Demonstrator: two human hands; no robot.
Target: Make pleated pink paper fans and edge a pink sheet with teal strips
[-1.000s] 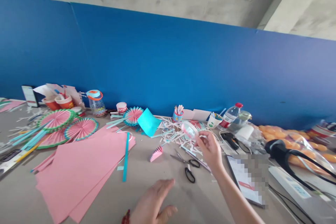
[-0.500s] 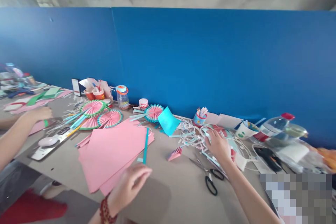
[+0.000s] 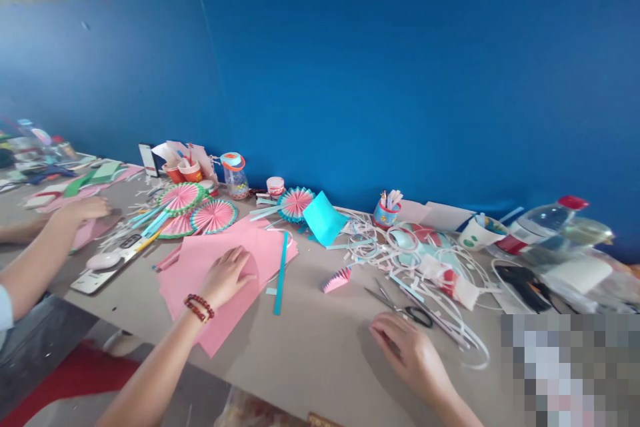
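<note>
Left hand (image 3: 227, 275) flat on the pink paper (image 3: 193, 280) — open, gripping nothing.
Right hand (image 3: 413, 353) rests half-curled and empty near the scissors (image 3: 400, 309); paper fans (image 3: 214, 215) lie finished — this sheet not yet folded.

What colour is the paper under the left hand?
Pink; head view shows the paper under the left hand.

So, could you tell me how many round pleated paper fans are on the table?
4. A green-rimmed fan, a teal-rimmed fan beside it, a third fan half hidden under both, and a lone fan beside the teal sheet. Clutter may hide more.
</note>
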